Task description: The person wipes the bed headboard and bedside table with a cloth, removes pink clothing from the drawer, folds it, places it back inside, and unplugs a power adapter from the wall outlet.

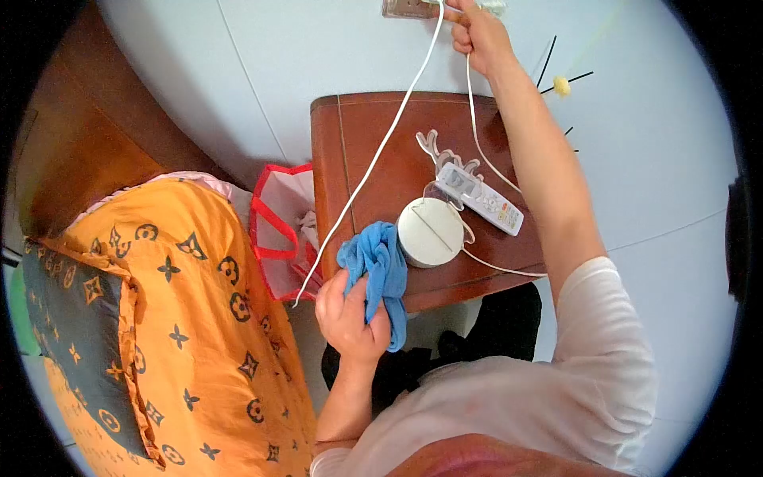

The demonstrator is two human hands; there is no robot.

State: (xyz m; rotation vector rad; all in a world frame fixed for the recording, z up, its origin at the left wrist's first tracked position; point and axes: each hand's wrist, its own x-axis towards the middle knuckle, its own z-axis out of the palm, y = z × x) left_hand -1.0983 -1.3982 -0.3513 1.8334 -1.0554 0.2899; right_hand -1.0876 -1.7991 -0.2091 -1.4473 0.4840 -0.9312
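My left hand (350, 316) is closed round a bunched blue cloth (378, 266) at the front left edge of the brown table (362, 159). Right beside the cloth stands a round white container (430, 231) with a thin line across its top. High up at the wall, my right hand (477, 36) has its fingers bent around a white cable (413, 83) near a wall socket (409, 7). Behind the container, a white remote control (481, 199) lies on the tabletop against a clear, wavy-edged object (445, 159).
An orange patterned bedspread (207, 318) and a dark pillow (71, 334) fill the left side. Between bed and table stands a red-edged bag (278, 215). Black sticks with a yellow piece (562, 86) stick out by the wall at the right.
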